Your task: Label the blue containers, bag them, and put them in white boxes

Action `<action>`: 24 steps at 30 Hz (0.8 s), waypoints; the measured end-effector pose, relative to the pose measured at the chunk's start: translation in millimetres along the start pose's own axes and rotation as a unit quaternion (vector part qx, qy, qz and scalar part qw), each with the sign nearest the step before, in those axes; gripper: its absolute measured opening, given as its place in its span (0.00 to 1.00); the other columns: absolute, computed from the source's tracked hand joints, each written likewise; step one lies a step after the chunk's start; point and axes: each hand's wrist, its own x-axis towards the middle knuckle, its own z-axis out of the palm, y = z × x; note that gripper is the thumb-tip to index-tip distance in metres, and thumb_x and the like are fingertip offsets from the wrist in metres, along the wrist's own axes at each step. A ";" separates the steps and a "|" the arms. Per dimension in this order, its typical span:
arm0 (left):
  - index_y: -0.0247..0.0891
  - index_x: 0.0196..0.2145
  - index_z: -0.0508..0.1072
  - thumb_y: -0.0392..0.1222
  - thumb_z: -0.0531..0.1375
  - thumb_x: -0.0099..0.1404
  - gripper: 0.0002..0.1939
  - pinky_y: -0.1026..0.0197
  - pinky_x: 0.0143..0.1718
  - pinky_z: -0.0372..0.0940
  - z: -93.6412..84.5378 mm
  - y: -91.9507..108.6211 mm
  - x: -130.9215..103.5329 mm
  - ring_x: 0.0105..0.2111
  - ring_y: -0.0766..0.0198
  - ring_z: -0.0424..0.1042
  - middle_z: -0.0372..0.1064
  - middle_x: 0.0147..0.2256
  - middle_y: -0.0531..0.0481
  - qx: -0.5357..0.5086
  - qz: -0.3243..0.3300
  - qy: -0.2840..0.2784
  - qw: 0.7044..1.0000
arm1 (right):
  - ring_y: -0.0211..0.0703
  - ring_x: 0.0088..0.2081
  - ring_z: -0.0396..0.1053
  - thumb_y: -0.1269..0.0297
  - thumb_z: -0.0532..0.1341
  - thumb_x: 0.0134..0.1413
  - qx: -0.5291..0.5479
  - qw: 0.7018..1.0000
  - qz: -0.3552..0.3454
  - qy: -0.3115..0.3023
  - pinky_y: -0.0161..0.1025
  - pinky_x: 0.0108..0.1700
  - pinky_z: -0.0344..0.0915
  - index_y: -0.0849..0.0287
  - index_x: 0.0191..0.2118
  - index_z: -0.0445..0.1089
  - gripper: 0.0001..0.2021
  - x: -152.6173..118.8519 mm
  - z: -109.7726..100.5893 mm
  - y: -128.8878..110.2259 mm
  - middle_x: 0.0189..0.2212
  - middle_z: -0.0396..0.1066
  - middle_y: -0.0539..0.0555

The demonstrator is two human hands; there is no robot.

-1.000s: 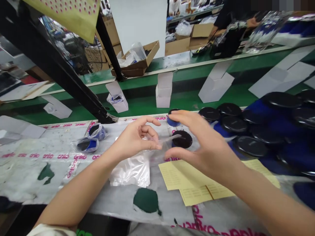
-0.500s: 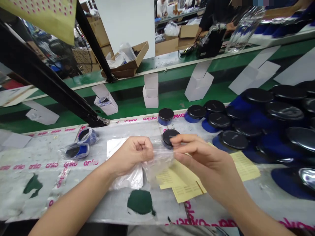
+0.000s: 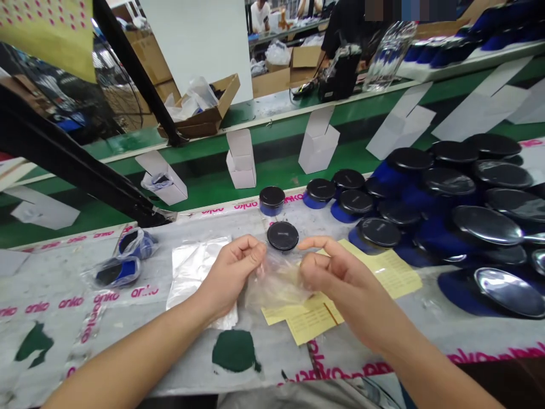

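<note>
My left hand pinches the edge of a clear plastic bag between thumb and fingers. At the bag's other side is my right hand, its thumb and curled fingers closed on the film, its index finger held out apart. Just beyond the bag sits a round blue container with a black lid. Beneath the hands lie yellow printed sheets, partly seen through the bag. A stack of flat clear bags lies by my left wrist, partly covered by it.
Several blue containers with black lids crowd the right side. Two bagged blue items lie at left. Open white boxes line the green belt. A black post slants across the left. Behind the belt is a person's dark sleeve.
The view has shifted, so the table things appear farther left. The bag looks more spread out between my hands. My right index finger has moved away from the other fingers.
</note>
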 end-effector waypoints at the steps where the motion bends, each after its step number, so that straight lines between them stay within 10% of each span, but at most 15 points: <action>1: 0.37 0.26 0.68 0.59 0.69 0.58 0.23 0.66 0.27 0.54 -1.8 1.3 -1.3 0.23 0.70 0.60 0.64 0.21 0.57 0.021 0.015 0.005 1.000 | 0.34 0.24 0.56 0.52 0.67 0.57 -0.045 0.998 0.007 -0.031 0.33 0.24 0.55 0.53 0.41 0.73 0.12 -0.5 -2.6 -2.2 0.22 0.60 0.43; 5: 0.36 0.27 0.71 0.61 0.69 0.57 0.24 0.65 0.28 0.54 -12.2 10.3 -9.0 0.24 0.70 0.59 0.64 0.22 0.56 0.086 0.013 -0.050 0.995 | 0.36 0.27 0.59 0.52 0.64 0.58 -0.140 0.985 -0.003 -0.098 0.35 0.27 0.57 0.56 0.32 0.77 0.13 -0.7 -8.3 -11.5 0.25 0.65 0.48; 9: 0.35 0.30 0.74 0.57 0.70 0.57 0.21 0.65 0.32 0.60 -19.2 18.7 -6.6 0.27 0.69 0.65 0.67 0.26 0.52 0.081 -0.094 -0.149 0.981 | 0.36 0.24 0.60 0.52 0.62 0.60 -0.136 0.990 -0.028 -0.015 0.36 0.27 0.59 0.56 0.30 0.72 0.14 8.3 -10.2 -9.8 0.20 0.62 0.46; 13: 0.37 0.31 0.71 0.53 0.67 0.61 0.17 0.65 0.23 0.61 -16.9 15.8 9.8 0.20 0.70 0.66 0.66 0.25 0.55 0.168 -0.063 -0.052 0.982 | 0.38 0.21 0.60 0.57 0.58 0.61 -0.305 0.943 -0.095 0.091 0.37 0.26 0.57 0.55 0.31 0.70 0.10 23.8 -15.1 0.0 0.17 0.62 0.45; 17: 0.41 0.33 0.65 0.50 0.61 0.67 0.12 0.67 0.14 0.50 -9.6 8.0 31.2 0.11 0.72 0.57 0.59 0.20 0.61 0.286 0.021 0.046 0.957 | 0.42 0.24 0.67 0.65 0.53 0.65 -0.527 0.832 -0.133 0.112 0.38 0.27 0.55 0.55 0.37 0.69 0.09 43.5 -18.6 -2.2 0.21 0.71 0.49; 24: 0.43 0.28 0.57 0.43 0.54 0.70 0.12 0.63 0.22 0.56 -4.5 12.4 66.3 0.18 0.65 0.62 0.58 0.19 0.57 0.409 0.063 0.045 0.909 | 0.50 0.26 0.71 0.77 0.54 0.58 -0.651 0.750 -0.086 0.082 0.40 0.26 0.53 0.58 0.37 0.71 0.10 67.8 -11.5 -14.1 0.25 0.74 0.58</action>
